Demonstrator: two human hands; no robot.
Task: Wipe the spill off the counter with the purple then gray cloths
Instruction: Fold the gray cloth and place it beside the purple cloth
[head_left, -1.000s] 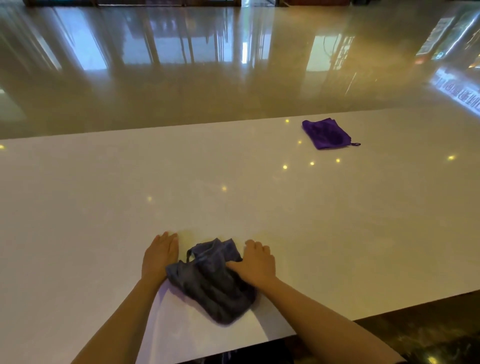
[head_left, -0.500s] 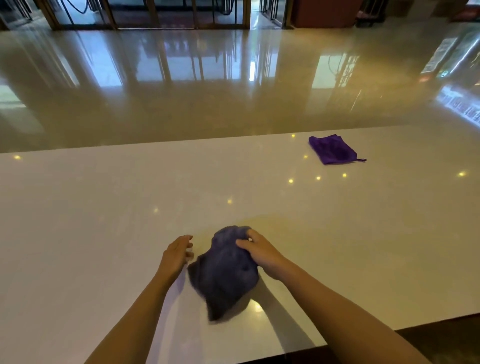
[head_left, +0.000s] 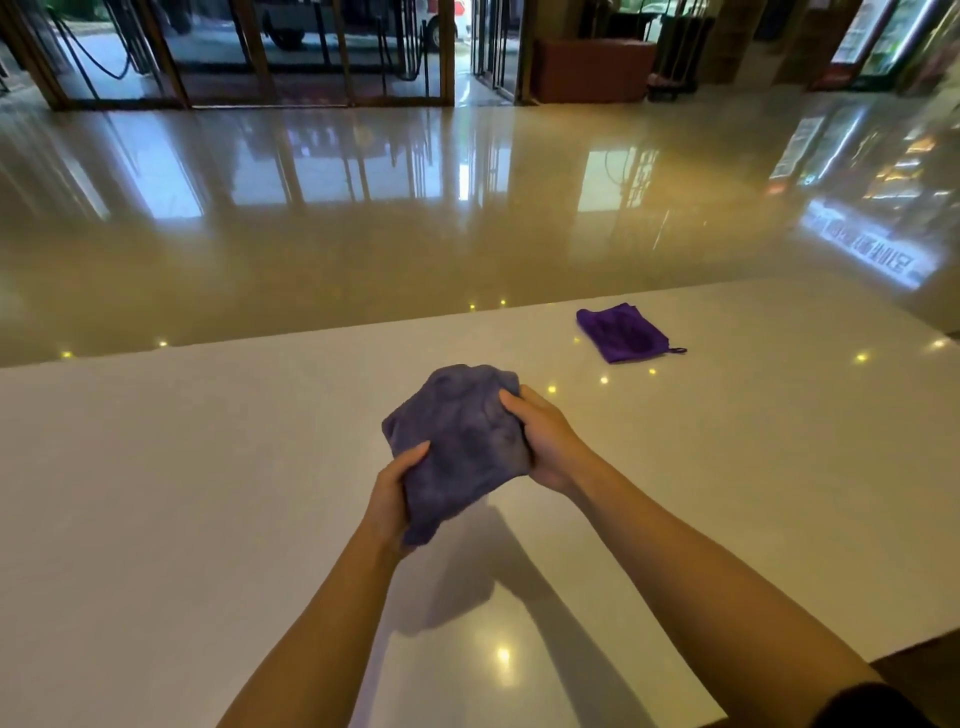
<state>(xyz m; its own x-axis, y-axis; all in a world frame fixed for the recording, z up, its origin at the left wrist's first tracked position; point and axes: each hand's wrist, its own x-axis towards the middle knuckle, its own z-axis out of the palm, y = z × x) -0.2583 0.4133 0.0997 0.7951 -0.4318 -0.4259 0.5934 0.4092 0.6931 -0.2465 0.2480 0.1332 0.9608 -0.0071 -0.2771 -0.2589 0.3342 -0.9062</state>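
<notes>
A crumpled gray cloth (head_left: 457, 441) is held up above the white counter (head_left: 182, 493), casting a shadow on it. My left hand (head_left: 397, 493) grips its near lower edge, and my right hand (head_left: 543, 441) grips its right side. A folded purple cloth (head_left: 621, 333) with a small hanging loop lies flat at the counter's far right, well apart from both hands. No spill is visible on the glossy surface.
The counter's far edge borders a shiny tiled lobby floor (head_left: 415, 218). Glass doors (head_left: 311, 47) stand at the back. The counter's near edge runs under my arms, with its corner at the lower right (head_left: 883, 644).
The gray cloth went from lying on the counter under both hands to being lifted off it. My left hand has taken hold of it. The view has tilted upward.
</notes>
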